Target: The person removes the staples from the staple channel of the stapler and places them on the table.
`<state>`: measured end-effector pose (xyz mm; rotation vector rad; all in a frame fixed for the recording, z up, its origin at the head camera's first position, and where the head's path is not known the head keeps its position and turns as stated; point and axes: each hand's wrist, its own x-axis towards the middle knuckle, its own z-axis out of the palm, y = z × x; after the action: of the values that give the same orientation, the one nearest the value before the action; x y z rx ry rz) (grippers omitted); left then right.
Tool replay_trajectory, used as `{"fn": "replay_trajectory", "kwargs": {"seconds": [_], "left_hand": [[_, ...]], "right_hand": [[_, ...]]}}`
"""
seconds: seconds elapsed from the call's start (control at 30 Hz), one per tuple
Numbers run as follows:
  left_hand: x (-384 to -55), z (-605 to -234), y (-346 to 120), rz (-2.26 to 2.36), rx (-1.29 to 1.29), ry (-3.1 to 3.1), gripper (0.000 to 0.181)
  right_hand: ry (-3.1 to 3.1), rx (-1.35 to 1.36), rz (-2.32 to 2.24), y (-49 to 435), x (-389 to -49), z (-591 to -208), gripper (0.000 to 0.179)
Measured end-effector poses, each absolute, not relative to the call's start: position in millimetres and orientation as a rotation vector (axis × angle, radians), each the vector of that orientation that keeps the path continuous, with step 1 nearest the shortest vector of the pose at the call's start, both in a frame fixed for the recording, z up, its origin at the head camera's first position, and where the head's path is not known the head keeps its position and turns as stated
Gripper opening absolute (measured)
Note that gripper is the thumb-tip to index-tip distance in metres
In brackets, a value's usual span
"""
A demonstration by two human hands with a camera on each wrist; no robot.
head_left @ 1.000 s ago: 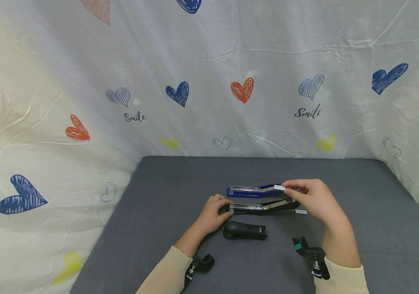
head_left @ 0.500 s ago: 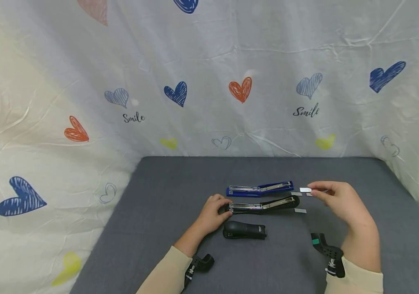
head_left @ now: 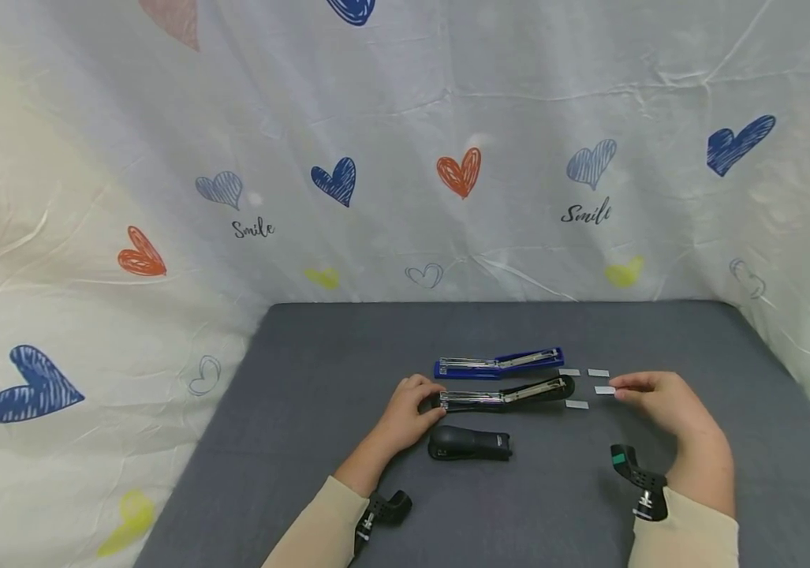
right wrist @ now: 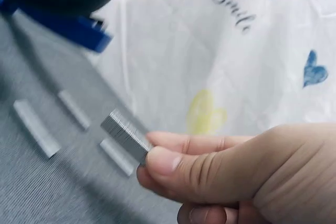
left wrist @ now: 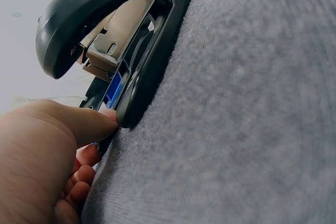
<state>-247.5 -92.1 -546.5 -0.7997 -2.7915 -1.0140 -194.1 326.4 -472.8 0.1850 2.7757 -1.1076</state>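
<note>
My right hand [head_left: 674, 406] pinches a strip of staples [right wrist: 126, 136] between thumb and finger, held over the table at the right. Three more staple strips [head_left: 577, 404] lie close by on the grey cloth. With thumb and fingers, my left hand [head_left: 408, 412] grips the left end of an opened black stapler [head_left: 504, 396], its silver magazine bared. Behind it lies an opened blue stapler [head_left: 498, 364]. A second black stapler [head_left: 469, 443], closed, lies nearer to me; the left wrist view shows it large beside my thumb.
A grey cloth [head_left: 334, 339] covers the table. White curtains [head_left: 390, 95] printed with hearts and "Smile" hang behind and at the sides. Black camera mounts [head_left: 649, 489] sit on both wrists.
My right hand has carried the staple strip rightward from the opened staplers' right ends, then toward me, uncovering strips on the cloth. My left hand keeps its grip on the black stapler.
</note>
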Motion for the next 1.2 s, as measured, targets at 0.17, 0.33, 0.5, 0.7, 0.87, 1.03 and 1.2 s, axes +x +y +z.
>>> {"fn": "replay_trajectory", "kwargs": {"seconds": [0.17, 0.33, 0.5, 0.7, 0.87, 1.03, 1.2], "left_hand": [[-247, -546, -92, -1.029, -0.796, -2.79, 0.031], [-248, -547, -92, -1.016, -0.794, -2.795, 0.031], [-249, -548, -92, -1.0, -0.8, -2.779, 0.032], [-248, -549, -91, -0.994, -0.791, -2.777, 0.032], [-246, -547, -91, -1.025, -0.773, -2.777, 0.034], [-245, -547, -92, -1.044, -0.764, -2.78, 0.033], [-245, -550, -93, -1.056, -0.77, -2.771, 0.032]], "right_hand": [[2.738, 0.204, -1.08, 330, -199, -487, 0.027], [2.749, 0.186, -1.061, 330, -201, -492, 0.025], [2.744, 0.214, -1.075, 329, -204, -494, 0.024], [2.723, 0.247, -1.088, 328, -203, -493, 0.03], [2.788, 0.179, -1.071, 322, -200, -481, 0.035], [2.867, 0.087, -1.042, 302, -198, -457, 0.038], [2.907, -0.034, -1.053, 271, -193, -430, 0.039]]}}
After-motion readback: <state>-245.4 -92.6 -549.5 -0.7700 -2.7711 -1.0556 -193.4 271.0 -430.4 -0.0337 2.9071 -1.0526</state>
